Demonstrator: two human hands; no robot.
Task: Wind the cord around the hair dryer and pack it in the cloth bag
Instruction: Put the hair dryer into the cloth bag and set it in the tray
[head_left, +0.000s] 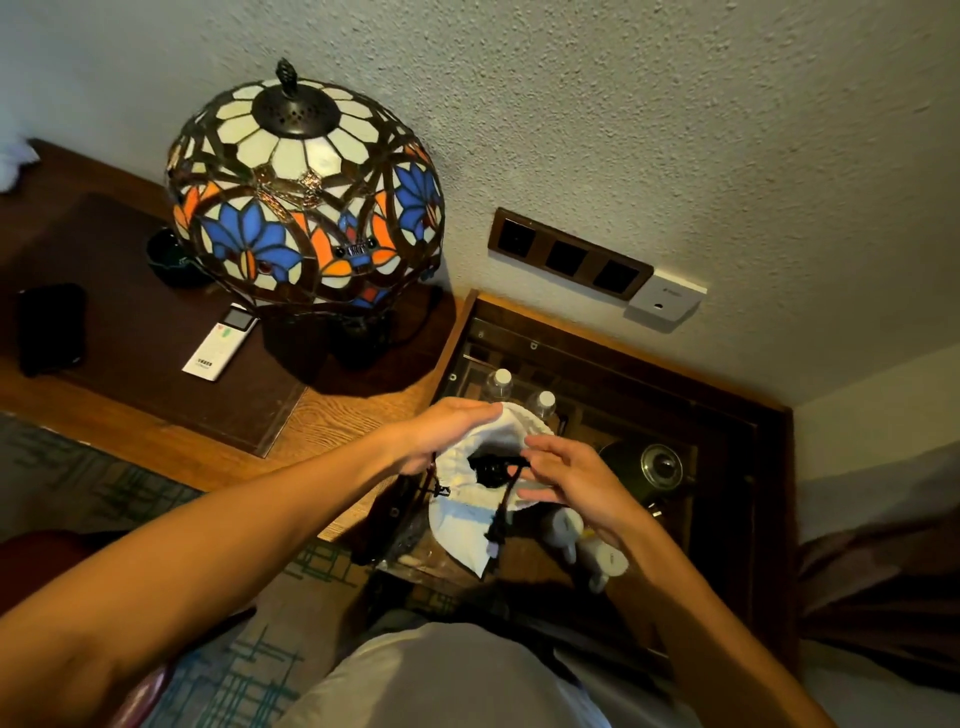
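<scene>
A white cloth bag (470, 522) hangs in the air between my hands, its mouth open upward. Inside the opening I see a black part of the hair dryer (491, 470); most of it is hidden by the cloth. A dark drawstring (501, 512) dangles from the bag's mouth down its front. My left hand (441, 431) grips the bag's far left rim, fingers laid over the cloth. My right hand (566, 483) is at the right rim, fingertips pinching the drawstring and the cloth edge.
A stained-glass lamp (306, 192) stands on the wooden desk (332, 415), with a white remote (221, 343) and a black case (52, 327) to its left. Below the bag a lower cabinet (727, 415) holds water bottles (501, 384), a kettle (647, 467) and white cups (605, 561). Sockets (569, 254) are on the wall.
</scene>
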